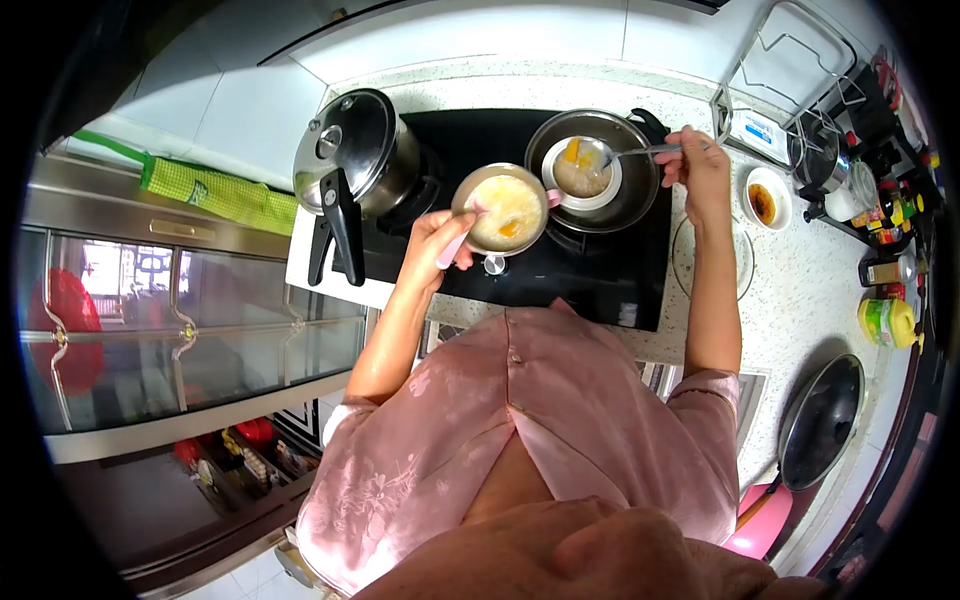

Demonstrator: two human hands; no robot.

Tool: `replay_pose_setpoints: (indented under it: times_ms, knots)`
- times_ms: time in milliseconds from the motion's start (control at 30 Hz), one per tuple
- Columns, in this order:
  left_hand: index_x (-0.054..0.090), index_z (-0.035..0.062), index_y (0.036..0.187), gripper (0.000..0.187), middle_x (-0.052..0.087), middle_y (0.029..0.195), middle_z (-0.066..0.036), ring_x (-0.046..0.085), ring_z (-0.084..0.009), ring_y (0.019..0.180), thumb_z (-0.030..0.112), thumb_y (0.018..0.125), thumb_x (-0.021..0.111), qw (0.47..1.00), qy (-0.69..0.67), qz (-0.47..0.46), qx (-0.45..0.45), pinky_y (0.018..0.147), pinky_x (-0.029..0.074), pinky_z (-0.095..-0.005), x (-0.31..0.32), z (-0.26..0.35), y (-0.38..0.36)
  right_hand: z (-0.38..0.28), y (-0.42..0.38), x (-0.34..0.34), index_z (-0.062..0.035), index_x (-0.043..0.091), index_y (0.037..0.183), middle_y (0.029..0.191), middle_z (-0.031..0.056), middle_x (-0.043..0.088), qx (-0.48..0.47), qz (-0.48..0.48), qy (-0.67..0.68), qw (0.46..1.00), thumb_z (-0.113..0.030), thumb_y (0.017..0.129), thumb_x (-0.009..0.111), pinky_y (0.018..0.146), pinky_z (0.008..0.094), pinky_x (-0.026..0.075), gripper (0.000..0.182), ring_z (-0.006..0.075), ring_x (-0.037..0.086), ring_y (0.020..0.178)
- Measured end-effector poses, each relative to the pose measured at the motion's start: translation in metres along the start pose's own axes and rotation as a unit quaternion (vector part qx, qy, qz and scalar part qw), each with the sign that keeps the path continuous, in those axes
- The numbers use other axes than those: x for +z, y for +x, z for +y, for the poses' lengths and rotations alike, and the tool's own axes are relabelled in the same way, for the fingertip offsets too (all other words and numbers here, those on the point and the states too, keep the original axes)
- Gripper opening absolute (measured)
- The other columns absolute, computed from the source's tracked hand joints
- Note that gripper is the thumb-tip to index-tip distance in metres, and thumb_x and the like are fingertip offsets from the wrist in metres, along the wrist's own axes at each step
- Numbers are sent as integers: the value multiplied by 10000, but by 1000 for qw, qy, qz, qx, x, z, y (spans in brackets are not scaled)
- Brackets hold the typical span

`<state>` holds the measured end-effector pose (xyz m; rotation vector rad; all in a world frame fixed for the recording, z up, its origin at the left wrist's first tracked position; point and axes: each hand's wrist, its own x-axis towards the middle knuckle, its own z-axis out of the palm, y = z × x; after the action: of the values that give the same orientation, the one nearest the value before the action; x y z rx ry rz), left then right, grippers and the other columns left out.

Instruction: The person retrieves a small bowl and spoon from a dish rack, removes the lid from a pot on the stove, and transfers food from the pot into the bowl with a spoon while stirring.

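My left hand is closed round the side of a bowl of pale porridge with orange pieces. A pink-handled spoon leans in that bowl beside my fingers. To the right, my right hand pinches the handle of a metal spoon. The spoon's end lies in a small white bowl, which holds more porridge and orange pieces. This white bowl stands inside a steel pan on the black cooktop. The first bowl is held over the cooktop, close to the pan.
A pressure cooker stands at the left. Right of the cooktop are a glass lid, a white dish with red-brown contents, a metal rack, bottles and a yellow-green container. A black wok rests lower right.
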<state>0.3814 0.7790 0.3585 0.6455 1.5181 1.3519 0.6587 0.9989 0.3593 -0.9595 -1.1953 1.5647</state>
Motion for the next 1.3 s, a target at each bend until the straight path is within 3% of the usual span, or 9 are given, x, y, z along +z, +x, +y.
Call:
replay_pose_setpoints:
  times_ms: [233,300,400,533,667,833,900,1033,1300]
  knots:
    - [593,28,610,304,582,532,-63,516,-90,370,264,791,658,999,-2,-49,4,354,402,-189,33,5,15,-59,-58,33,33,607,886,705,125,636,-132,-39,-40,990,-202,922,498,500,222,452,261,124,546,525]
    - [598,32,615,298,584,535,-61,521,-87,377,264,791,658,998,-15,-58,2,358,408,-188,38,5,14,-48,-70,35,49,610,899,756,116,641,-320,-199,-220,900,-108,908,502,541,222,466,191,130,574,585]
    - [606,36,623,286,587,539,-57,530,-82,390,260,793,656,997,-28,-74,-2,369,420,-186,40,6,13,-55,-86,44,49,615,893,805,112,645,-398,-206,-313,838,-36,890,498,579,232,479,145,133,589,615]
    - [608,35,631,279,590,543,-59,538,-88,401,254,800,647,997,-36,-73,-6,378,426,-187,39,0,13,-45,-83,40,51,595,901,751,124,637,-191,-34,-89,977,-97,917,497,581,240,485,179,143,593,606]
    - [604,28,633,283,592,544,-63,538,-96,397,251,803,640,996,-58,-70,-15,375,424,-190,33,-3,12,-36,-65,34,33,586,925,650,113,606,-121,4,66,990,-171,924,505,558,232,482,220,138,605,621]
    - [606,11,682,255,598,552,-70,540,-98,396,227,814,631,995,-100,-19,-9,382,428,-192,11,-10,2,-27,-57,32,21,599,942,823,92,632,-179,43,-61,981,-150,918,513,576,250,494,193,139,604,693]
    - [610,8,694,246,594,544,-66,541,-98,395,223,813,631,994,-105,-6,-2,383,431,-191,2,-14,-4,-16,-61,31,5,615,883,844,101,641,-287,-14,-344,894,-40,852,554,609,281,497,82,191,622,712]
    - [617,6,712,231,584,521,-58,540,-98,389,212,814,627,994,-110,23,11,388,437,-189,-12,-20,-13,6,-64,44,-24,613,893,837,97,579,-455,-124,-477,741,-6,736,613,628,340,473,158,267,553,747]
    - [607,12,684,241,574,498,-56,537,-106,377,215,812,622,992,-111,51,15,385,437,-192,-23,-29,-20,35,-58,51,-27,569,957,781,85,500,-470,-147,-552,673,-40,740,586,633,325,452,219,248,499,726]
